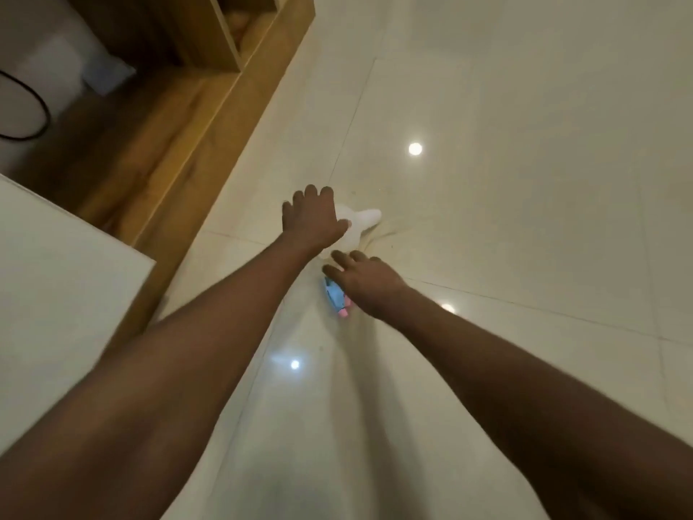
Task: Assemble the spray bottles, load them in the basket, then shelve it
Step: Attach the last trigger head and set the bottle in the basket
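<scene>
A white spray head [365,218] lies on the glossy floor, partly covered by my left hand [313,219]. That hand's fingers curl down over it and the thumb presses against its side. Just below, a small blue bottle [335,296] with a pink end lies on its side on the tiles. My right hand [365,283] hovers over the bottle's right side with fingers spread, hiding part of it. The picture is blurred, so the contact between the right hand and the bottle is unclear. No basket is in view.
A wooden shelf unit [210,118] with open compartments runs along the upper left. A white surface [56,287] juts in at the left edge. A black cable [39,103] loops at far left. Cream floor tiles [525,182] spread to the right.
</scene>
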